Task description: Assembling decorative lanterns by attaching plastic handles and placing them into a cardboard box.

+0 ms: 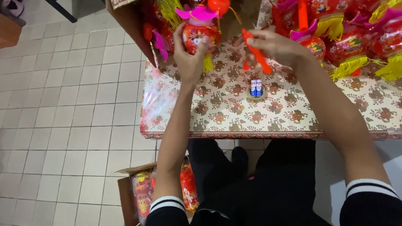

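My left hand (pixel 189 58) grips a small red toy lantern (pixel 200 34) with a pink top and a yellow tassel, held above the far left part of the table. An orange plastic stick (pixel 256 54) is pinched in my right hand (pixel 276 48), to the right of the lantern. Two small batteries (pixel 256 88) stand in a roll of tape on the floral tablecloth (pixel 234 113), just below my right hand.
A heap of red lanterns (pixel 351 37) with yellow tassels fills the table's far right. An open cardboard box (pixel 134 25) of lanterns stands at the far left. Another box (pixel 138 192) with lanterns sits on the tiled floor by my legs.
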